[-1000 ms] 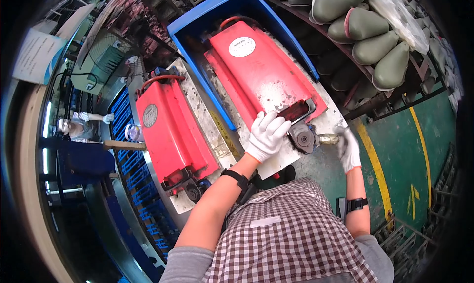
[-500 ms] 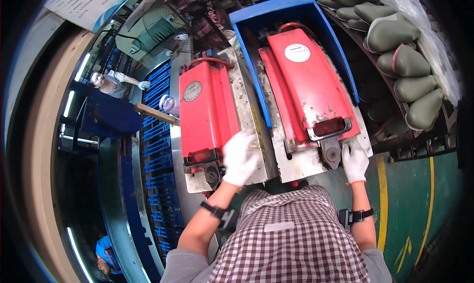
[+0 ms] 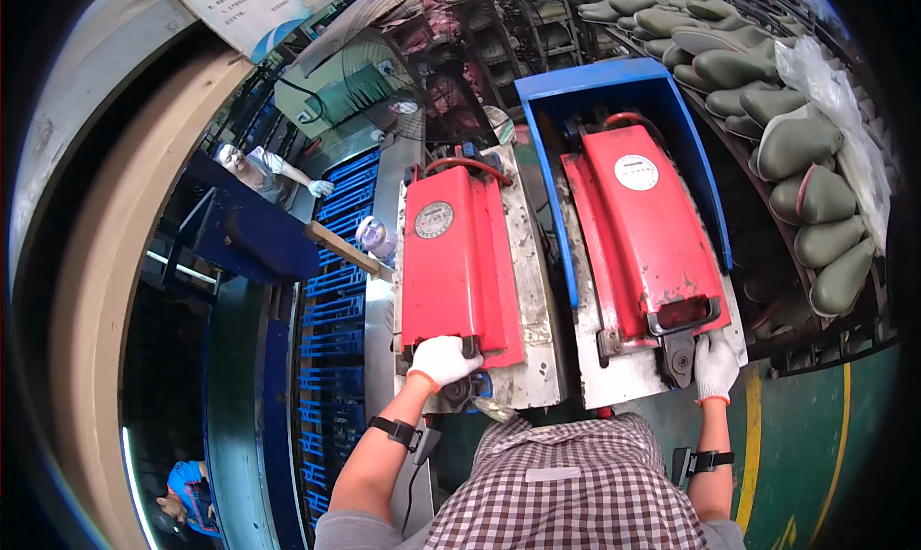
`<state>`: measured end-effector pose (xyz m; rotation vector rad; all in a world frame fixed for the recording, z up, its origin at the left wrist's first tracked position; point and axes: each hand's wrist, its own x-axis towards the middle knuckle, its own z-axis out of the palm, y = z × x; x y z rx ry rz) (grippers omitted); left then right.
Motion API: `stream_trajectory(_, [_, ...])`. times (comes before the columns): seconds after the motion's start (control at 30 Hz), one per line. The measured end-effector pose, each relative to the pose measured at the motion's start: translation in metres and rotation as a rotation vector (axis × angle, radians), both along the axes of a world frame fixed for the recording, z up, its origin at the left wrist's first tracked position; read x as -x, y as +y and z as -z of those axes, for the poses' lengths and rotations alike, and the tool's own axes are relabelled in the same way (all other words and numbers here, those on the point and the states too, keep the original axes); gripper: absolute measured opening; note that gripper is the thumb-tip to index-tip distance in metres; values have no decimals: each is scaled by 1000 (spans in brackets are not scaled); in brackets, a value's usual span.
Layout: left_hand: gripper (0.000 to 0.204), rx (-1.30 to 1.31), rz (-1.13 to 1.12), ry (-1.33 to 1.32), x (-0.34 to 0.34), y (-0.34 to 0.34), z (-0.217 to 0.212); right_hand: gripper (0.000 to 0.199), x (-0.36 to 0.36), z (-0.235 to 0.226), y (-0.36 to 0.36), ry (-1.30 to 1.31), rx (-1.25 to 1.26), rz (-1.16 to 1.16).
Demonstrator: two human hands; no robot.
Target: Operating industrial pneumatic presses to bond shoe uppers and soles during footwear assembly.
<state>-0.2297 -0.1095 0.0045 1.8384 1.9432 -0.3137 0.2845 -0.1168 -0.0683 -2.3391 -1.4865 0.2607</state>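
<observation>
Two red machine covers stand side by side before me, both on scuffed white base plates. My left hand (image 3: 443,360), in a white glove, is closed round the black handle (image 3: 469,347) at the near end of the left red cover (image 3: 459,262). Below it, an olive-coloured piece (image 3: 495,409) lies at the plate's front edge. My right hand (image 3: 716,368), gloved too, rests at the near right corner of the right red cover (image 3: 652,229), beside a dark metal part (image 3: 678,358). Its fingers are bent together, and what they may hold is hidden.
A blue hood (image 3: 614,78) surrounds the right machine's far end. Olive boots (image 3: 806,140) crowd a rack at the right, partly under clear plastic (image 3: 844,99). To the left run blue slats (image 3: 331,310), a wooden bar (image 3: 345,250) and a white tub (image 3: 376,238). Two people are beyond.
My left hand has moved from above the left plate down onto the cover's handle. The olive piece now shows at the plate's front. My right hand stays by the metal part; the view has shifted.
</observation>
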Motion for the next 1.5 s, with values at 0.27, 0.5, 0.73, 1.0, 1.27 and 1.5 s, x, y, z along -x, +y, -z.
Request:
stream_trajectory(0.27, [49, 26, 39, -100, 1, -1, -11, 27, 5, 3, 1, -46, -66, 88])
stream_trajectory(0.5, [43, -41, 65, -118, 5, -2, -5, 29, 8, 0, 2, -31, -68, 152])
stream_trajectory(0.73, [40, -88, 92, -131, 8, -4, 6, 32, 11, -7, 4, -57, 0, 191])
stream_trajectory(1.0, [45, -140, 105, -113, 10, -7, 7, 31, 15, -9, 4, -51, -10, 244])
stream_trajectory(1.27, [48, -156, 109, -110, 10, -7, 9, 27, 16, -5, 3, -89, -91, 231])
stream_trajectory(1.5, [47, -179, 128, -113, 12, -8, 13, 26, 15, -2, 3, -121, -107, 233])
